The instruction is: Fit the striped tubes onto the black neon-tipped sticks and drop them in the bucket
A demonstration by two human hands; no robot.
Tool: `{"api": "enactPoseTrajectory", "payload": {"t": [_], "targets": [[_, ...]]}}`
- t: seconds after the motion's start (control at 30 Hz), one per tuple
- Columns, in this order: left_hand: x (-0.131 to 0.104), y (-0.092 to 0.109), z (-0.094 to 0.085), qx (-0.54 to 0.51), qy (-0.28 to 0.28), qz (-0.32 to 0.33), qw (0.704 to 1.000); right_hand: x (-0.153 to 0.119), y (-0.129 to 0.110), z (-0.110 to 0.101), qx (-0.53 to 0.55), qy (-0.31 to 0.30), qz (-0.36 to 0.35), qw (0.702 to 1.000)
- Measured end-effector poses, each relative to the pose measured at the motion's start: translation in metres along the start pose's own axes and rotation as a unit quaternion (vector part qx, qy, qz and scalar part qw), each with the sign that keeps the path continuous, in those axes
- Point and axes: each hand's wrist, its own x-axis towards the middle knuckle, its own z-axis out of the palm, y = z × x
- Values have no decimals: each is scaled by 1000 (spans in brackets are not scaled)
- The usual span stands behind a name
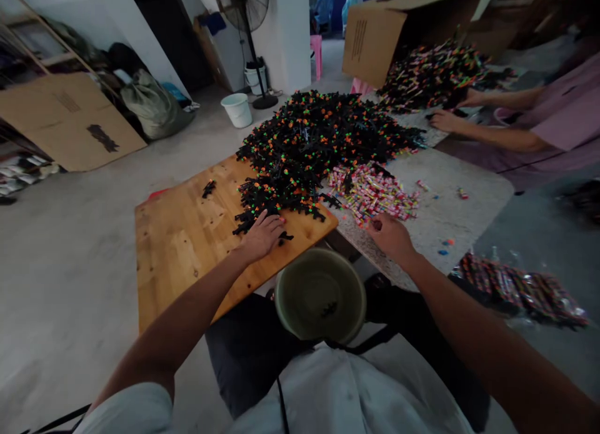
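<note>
My left hand [263,236] rests on the near edge of a heap of small black pieces with orange and green tips [323,134], fingers spread over the wooden board [187,246]. A black piece [285,236] lies just right of its fingers. At the near edge of a pile of pink, white and yellow small tubes [375,193] is my right hand [389,234], its fingers pinched together; what they hold is too small to make out. Below, between my legs, stands a round bucket [320,296] with a black piece [329,309] inside.
A person's hands [447,118] work at the right, by another colourful heap [431,74] spilling from a cardboard box [375,40]. Small orange and blue bits lie on the stone tabletop [482,196]. Filled clear bags [525,290] are at lower right. A single black piece [209,188] lies on the board.
</note>
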Motion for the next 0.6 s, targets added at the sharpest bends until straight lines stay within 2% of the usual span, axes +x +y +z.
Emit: {"api": "enactPoseTrajectory", "payload": {"t": [0.07, 0.1, 0.17, 0.23, 0.3, 0.4, 0.6], "targets": [[6, 14, 1, -14, 34, -14, 999, -15, -20, 2, 174, 2, 41, 984], [9, 23, 0, -23, 48, -22, 998, -25, -33, 2, 271, -16, 52, 961], [14, 47, -3, -40, 72, -28, 996, -46, -61, 4, 446, -84, 53, 889], [18, 72, -11, -52, 94, -16, 994, -63, -87, 3, 549, -120, 43, 826], [21, 91, -20, -60, 111, -8, 992, -74, -105, 1, 597, -133, 42, 790], [25, 106, -31, -73, 117, -17, 990, -81, -114, -3, 611, -144, 41, 777], [29, 107, -31, -78, 118, -17, 990, -82, -106, -4, 603, -166, 32, 780]]}}
